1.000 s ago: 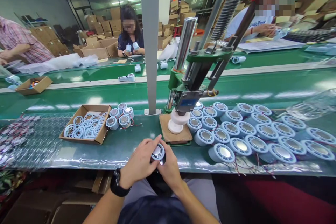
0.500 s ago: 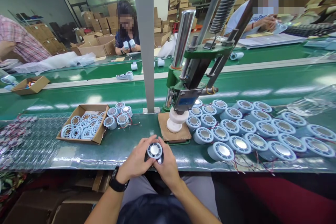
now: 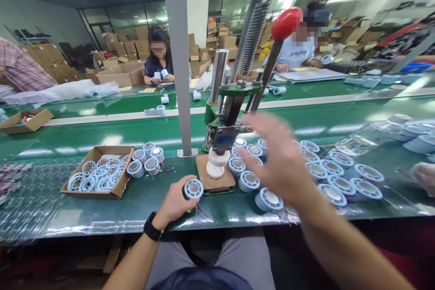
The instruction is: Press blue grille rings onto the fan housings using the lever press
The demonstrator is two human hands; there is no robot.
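Left hand: grip curled round the side of a blue cylinder, presumably leaving its face clear, just before the press on the surface. Right hand: grip spread wide, blurred, apparently empty.

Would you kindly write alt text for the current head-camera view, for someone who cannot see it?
A person's left hand holds a light-blue round part at a green workbench; the blurred right hand is raised near a lever press. A cardboard box of blue rings sits on the left, and many similar parts stand on the right.
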